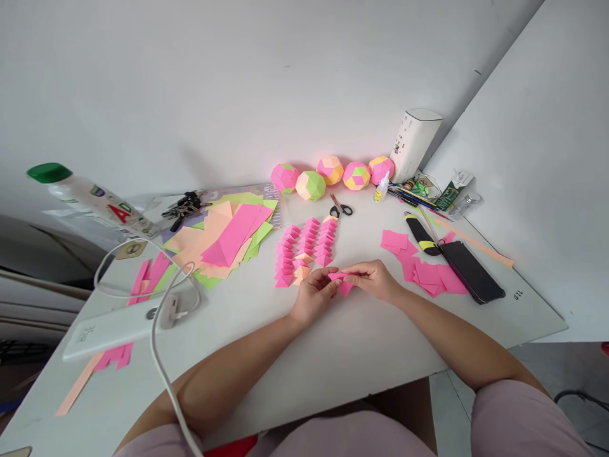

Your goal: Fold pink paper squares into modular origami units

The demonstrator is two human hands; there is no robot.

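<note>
Between my two hands is a small pink folded paper (339, 277). My left hand (314, 293) pinches its left side, and my right hand (373, 279) pinches its right side. Below the fingers a pink paper point (346, 289) shows; whether it is a separate piece I cannot tell. Just beyond my hands stand rows of folded pink paper units (307, 241), with a few peach ones (301, 274) among them. Flat pink paper squares (428, 274) lie to the right of my right hand.
Paper balls (310, 185) line the wall, near scissors (341, 207) and a glue bottle (381, 188). Coloured sheets (228, 238), a power bank (114, 329) with a white cable (159, 362) and a spray bottle (102, 206) are left. A cutter (421, 233) and black phone (471, 271) lie right.
</note>
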